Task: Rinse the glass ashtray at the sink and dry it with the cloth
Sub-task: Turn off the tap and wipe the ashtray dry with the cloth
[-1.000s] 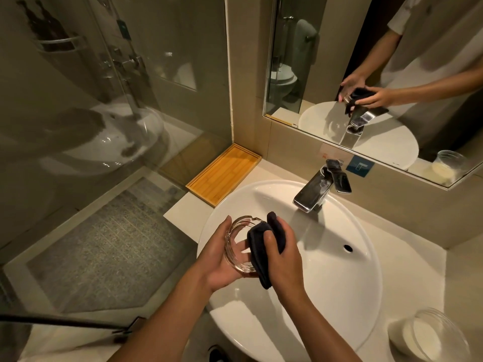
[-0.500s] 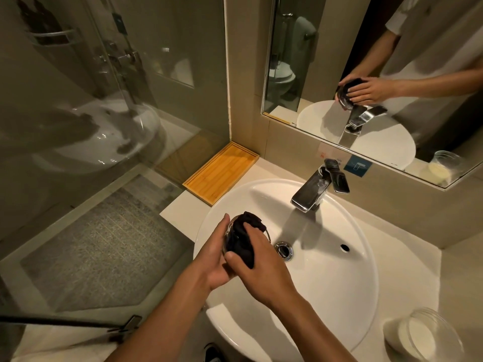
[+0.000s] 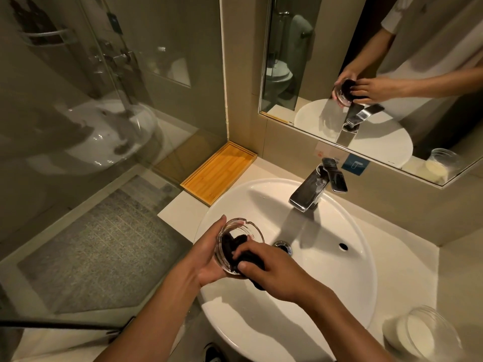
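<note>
Over the left part of the white basin (image 3: 326, 296), my left hand (image 3: 206, 254) cups the round glass ashtray (image 3: 251, 231) from beneath, its opening tilted up toward me. A dark cloth (image 3: 231, 246) is stuffed into the ashtray's bowl. My right hand (image 3: 274, 273) presses the cloth into the glass with its fingertips, and a fold of cloth hangs under its palm. The chrome tap (image 3: 311, 192) stands behind the basin with no water running.
A bamboo tray (image 3: 219, 173) lies on the counter at the back left, against the glass shower screen (image 3: 104, 113). A clear glass jar (image 3: 423, 333) stands at the counter's front right. The mirror (image 3: 366, 61) above the tap reflects my hands. The drain (image 3: 283, 246) sits mid-basin.
The ashtray has turned from on edge to opening-up in my left hand. My right hand has gone from wiping its side with the cloth to pushing the cloth down inside the bowl.
</note>
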